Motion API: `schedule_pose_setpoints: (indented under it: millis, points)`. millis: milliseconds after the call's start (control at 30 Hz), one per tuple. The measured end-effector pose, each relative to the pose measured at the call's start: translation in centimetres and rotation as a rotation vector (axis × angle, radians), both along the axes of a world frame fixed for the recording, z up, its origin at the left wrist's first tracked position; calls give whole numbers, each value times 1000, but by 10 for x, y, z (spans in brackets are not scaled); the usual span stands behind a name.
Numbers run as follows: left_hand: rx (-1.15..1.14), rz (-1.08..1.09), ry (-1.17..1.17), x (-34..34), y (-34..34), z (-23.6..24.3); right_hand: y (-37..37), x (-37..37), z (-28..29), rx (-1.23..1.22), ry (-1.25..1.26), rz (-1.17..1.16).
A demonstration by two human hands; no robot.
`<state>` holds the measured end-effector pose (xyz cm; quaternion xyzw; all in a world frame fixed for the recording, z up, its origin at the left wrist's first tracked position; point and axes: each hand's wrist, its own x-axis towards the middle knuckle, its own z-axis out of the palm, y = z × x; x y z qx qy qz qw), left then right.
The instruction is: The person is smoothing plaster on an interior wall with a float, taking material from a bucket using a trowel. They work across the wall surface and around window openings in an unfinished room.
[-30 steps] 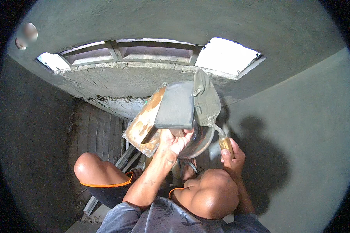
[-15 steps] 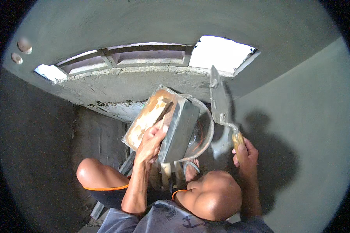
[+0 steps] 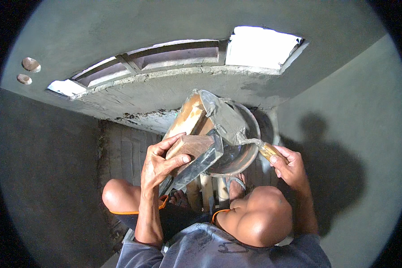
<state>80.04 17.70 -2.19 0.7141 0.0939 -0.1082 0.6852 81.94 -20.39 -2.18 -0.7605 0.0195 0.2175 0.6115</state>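
Note:
My left hand (image 3: 158,163) is closed around the brown block handle of a wooden plastering float (image 3: 190,146), which is tilted with its dark, mortar-smeared edge beside a round bucket (image 3: 240,168). Beyond the handle, a mortar-spotted pale wooden piece (image 3: 187,117) leans by the bucket; I cannot tell whether it is part of the float. Gripped by its wooden handle, a trowel (image 3: 225,119) is in my right hand (image 3: 291,165). Grey mortar coats the trowel's blade, which lies over the bucket and reaches the wooden piece's top end.
Ahead, a grey plastered wall (image 3: 165,94) holds a slatted window opening (image 3: 178,58) with a bright gap (image 3: 259,49) at its right. Another plastered wall (image 3: 357,116) rises on the right. My bent knees (image 3: 254,214) flank the work, and lengths of wood (image 3: 206,190) lie beneath the bucket.
The trowel has swung left and down from beside the bucket to over it, its blade now across the rim. My left hand has turned the float, so its handle now faces me.

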Motion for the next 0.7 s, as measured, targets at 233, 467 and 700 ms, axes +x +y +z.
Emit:
schedule_pose_setpoints:
  millis: [233, 467, 700]
  points:
    - [53, 27, -85, 6, -6, 4, -10, -5, 14, -197, 18, 27]
    - [397, 169, -171, 15, -9, 1, -27, -25, 33, -204, 60, 27]
    - [102, 484, -220, 2, -6, -7, -11, -6, 76, -783, -339, 132]
